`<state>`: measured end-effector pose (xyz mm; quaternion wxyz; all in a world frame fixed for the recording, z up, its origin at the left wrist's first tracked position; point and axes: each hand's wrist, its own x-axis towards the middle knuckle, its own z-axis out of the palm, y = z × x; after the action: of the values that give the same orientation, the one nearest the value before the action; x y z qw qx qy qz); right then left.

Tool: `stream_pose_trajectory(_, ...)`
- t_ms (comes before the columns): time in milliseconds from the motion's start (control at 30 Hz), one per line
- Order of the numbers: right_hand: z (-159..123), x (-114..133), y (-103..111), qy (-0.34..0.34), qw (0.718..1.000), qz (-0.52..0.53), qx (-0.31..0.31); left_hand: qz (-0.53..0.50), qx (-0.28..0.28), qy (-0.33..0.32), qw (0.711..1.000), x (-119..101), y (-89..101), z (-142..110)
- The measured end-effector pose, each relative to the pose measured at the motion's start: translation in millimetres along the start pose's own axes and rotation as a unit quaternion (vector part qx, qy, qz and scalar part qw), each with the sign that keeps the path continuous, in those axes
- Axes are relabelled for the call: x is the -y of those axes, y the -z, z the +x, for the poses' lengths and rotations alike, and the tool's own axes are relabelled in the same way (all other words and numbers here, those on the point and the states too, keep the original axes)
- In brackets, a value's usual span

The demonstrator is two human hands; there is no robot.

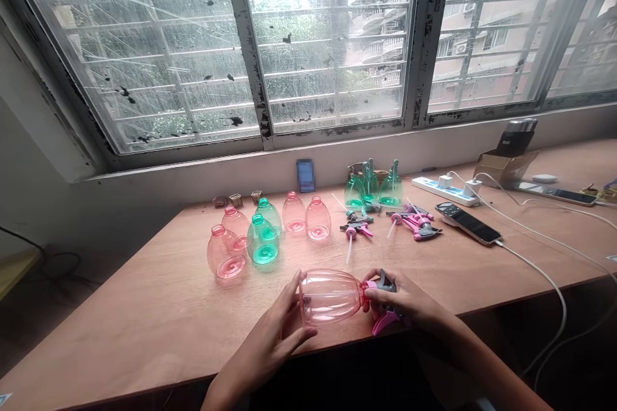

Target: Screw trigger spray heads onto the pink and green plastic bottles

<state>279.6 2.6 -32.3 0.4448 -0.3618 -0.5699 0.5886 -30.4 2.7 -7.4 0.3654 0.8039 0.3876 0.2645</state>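
Close over the worktop [159, 318], a clear pink plastic bottle [330, 297] lies on its side between both hands, its neck toward the right and a pink-and-grey spray head [387, 308] at the neck; whether the two are screwed together cannot be told. The bottle appears light, thin-walled and fairly stiff, though its smooth, ribbed surface may prove slippery; the body and neck look like the surest places to take hold. The left hand [267, 348] forms a wide, cupped grip around the body. The right hand [400, 298] forms a narrower, closed grip at the neck, against the spray head. Farther along the worktop stand pink bottles [294, 213] and green bottles [263, 239]. Loose spray heads [414, 221] lie near a phone [468, 223] and a power strip [443, 191].
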Motion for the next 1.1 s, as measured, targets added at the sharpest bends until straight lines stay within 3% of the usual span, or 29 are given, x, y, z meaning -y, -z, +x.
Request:
stream_pose_trajectory(200, 0.3, -1.0, 1.5, 0.000, 1.000, -0.003, 0.000, 0.002, -0.003, 0.029, 1.000, -4.8, 2.4, -1.7)
stream_pose_trajectory(633, 1.9, -4.3, 2.7, 0.012, 1.000, -0.003, 0.006, 0.003, -0.004, 0.004, 1.000, -3.1, -0.3, -0.7)
stream_pose_trajectory(1100, 2.3, -4.0, 2.7, 0.014, 1.000, -0.004, 0.009, 0.003, -0.006, 0.022, 1.000, -3.5, 0.5, -1.0)
